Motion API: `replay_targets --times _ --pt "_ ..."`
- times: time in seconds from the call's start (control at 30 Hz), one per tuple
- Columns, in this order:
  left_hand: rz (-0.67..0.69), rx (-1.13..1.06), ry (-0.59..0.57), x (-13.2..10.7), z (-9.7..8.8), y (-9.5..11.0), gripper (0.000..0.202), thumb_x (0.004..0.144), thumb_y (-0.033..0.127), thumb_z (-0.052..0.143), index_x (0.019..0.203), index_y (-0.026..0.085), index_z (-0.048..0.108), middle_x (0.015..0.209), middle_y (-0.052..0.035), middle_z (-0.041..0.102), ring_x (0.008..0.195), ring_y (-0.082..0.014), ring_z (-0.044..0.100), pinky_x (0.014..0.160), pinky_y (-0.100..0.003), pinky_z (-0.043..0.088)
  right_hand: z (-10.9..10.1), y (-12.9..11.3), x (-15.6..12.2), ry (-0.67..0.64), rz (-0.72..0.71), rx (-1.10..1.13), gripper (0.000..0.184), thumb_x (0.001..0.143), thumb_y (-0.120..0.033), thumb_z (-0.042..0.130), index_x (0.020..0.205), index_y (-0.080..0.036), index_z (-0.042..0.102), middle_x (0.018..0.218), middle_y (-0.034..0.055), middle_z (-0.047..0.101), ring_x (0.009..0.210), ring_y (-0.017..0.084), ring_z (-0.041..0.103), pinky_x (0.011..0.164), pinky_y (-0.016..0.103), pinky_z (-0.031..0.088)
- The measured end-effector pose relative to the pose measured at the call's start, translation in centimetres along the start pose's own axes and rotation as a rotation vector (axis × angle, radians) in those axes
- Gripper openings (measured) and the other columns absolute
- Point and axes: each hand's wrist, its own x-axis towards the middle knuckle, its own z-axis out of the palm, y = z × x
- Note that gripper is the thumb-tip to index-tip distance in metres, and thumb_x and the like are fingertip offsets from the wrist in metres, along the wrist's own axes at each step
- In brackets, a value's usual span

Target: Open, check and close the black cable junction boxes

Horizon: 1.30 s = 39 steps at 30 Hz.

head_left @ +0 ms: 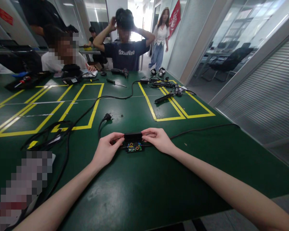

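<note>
Between my hands is a black plastic cover [133, 137], tilted up behind an open power adapter [135, 147]. My left hand [108, 147] pinches the cover's left end, and my right hand [157, 139] pinches its right end. Inside the adapter a circuit board with two copper-coloured coils is visible. One black cable [192, 130] runs from its right side toward the table's right edge. Beyond my left hand lies a black power plug [108, 116] on a cord that bends back behind that hand. The fingertips' far sides are hidden.
The green table [106, 195] bears yellow tape rectangles. Coiled cables [50, 133] lie at left. Farther back are a screwdriver [116, 82], a power drill [120, 72] and a tangle of black cables [166, 88]. Several people are around the far side, one [125, 53] with both hands raised to the head.
</note>
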Motion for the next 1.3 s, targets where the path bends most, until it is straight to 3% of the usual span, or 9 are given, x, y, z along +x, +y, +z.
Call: replay_targets --times 0.73,0.97,1.1,1.3 --pt "0.018 0.047 -0.023 -0.27 -0.25 0.33 0.029 0.087 0.040 0.068 0.103 0.018 0.076 0.084 -0.0049 0.079 0.076 -0.0217 0.075 0.072 -0.032 0.059 -0.23 -0.17 -0.26 -0.031 -0.021 -0.030 0.032 0.073 -0.032 0.082 0.099 -0.016 0.077 0.095 0.0072 0.079 0.080 0.018 0.077 0.074 0.029 0.064" --pt "0.026 0.077 -0.042 -0.35 -0.27 -0.19 0.035 0.088 0.042 0.065 0.110 0.018 0.077 0.092 -0.0070 0.081 0.079 -0.0225 0.074 0.075 -0.034 0.060 -0.16 -0.19 -0.49 -0.051 -0.064 -0.082 0.028 0.077 -0.031 0.078 0.100 -0.016 0.074 0.096 0.0073 0.078 0.081 0.017 0.075 0.077 0.029 0.062" --pt "0.039 0.082 -0.051 -0.33 -0.32 -0.04 0.033 0.087 0.042 0.065 0.107 0.019 0.078 0.099 -0.0074 0.081 0.088 -0.0245 0.076 0.081 -0.036 0.060 -0.15 -0.25 -0.60 -0.062 -0.090 -0.102 0.024 0.080 -0.031 0.076 0.098 -0.016 0.074 0.092 0.0065 0.078 0.082 0.018 0.076 0.077 0.030 0.062" --pt "0.044 0.123 -0.087 -0.55 -0.51 0.67 0.028 0.087 0.038 0.060 0.098 0.021 0.079 0.091 -0.0050 0.081 0.084 -0.0238 0.076 0.077 -0.033 0.059 -0.54 -0.93 -0.99 -0.142 -0.196 -0.219 0.019 0.085 -0.024 0.068 0.101 -0.017 0.076 0.094 0.0067 0.079 0.087 0.019 0.077 0.084 0.034 0.064"
